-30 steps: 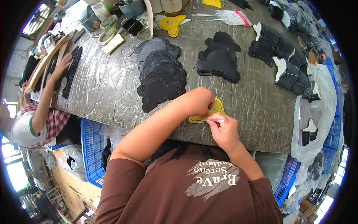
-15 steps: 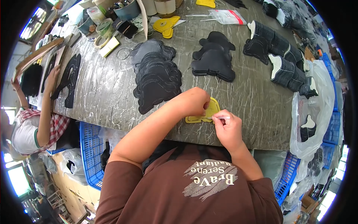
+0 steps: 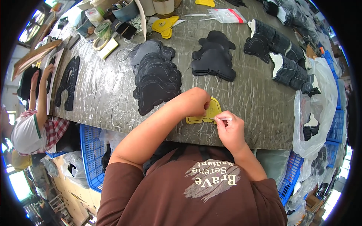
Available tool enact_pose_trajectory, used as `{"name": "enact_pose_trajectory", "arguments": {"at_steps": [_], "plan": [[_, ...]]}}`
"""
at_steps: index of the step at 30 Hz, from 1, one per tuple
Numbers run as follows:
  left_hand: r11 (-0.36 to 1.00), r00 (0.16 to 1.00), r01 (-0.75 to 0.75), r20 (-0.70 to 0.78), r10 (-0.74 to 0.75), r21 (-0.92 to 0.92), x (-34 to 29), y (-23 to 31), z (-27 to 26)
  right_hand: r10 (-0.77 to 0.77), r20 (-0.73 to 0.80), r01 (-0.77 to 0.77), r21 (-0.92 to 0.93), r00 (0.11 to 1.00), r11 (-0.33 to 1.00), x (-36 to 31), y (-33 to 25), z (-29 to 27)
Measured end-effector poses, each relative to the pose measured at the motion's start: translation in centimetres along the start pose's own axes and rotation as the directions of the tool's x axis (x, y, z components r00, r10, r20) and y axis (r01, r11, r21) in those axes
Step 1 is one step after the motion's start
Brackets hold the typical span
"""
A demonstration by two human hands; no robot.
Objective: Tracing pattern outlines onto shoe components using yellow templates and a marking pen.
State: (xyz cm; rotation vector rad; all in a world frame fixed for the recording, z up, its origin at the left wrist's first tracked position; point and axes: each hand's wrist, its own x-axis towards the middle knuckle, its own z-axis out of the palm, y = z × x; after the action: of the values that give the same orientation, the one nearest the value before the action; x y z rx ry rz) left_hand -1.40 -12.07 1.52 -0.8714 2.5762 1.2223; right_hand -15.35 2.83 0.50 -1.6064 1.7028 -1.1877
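Yellow template, beside left grip (curled; pinch unclear). Right grip pinches slim pale tool, shifted rightward along near edge, so work apparently nears right end.

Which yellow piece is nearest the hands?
The yellow piece between the left hand and right hand; the other yellow pieces lie farther across the table.

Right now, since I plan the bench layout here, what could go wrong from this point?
The yellow shaped piece might shift under the left hand, putting the thin pale tool, pinched in the right hand at its edge, off line. Also, the left forearm passes close to the fanned stack of black pieces in this view, so a sideways swing could disturb it.
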Motion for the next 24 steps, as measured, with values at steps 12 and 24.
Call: {"name": "enact_pose_trajectory", "arguments": {"at_steps": [12,24], "plan": [[1.0,1.0,-0.001,-0.018,0.001,-0.017,0.1,-0.1,0.1,0.069,-0.056,-0.067,0.041,0.996,0.997,-1.6,0.9,-1.8],[0.998,0.999,0.022,-0.044,-0.019,0.063,0.0,1.1,0.0,0.039,-0.124,-0.058,-0.153,0.991,0.987,-0.5,0.9,-3.9]]}}
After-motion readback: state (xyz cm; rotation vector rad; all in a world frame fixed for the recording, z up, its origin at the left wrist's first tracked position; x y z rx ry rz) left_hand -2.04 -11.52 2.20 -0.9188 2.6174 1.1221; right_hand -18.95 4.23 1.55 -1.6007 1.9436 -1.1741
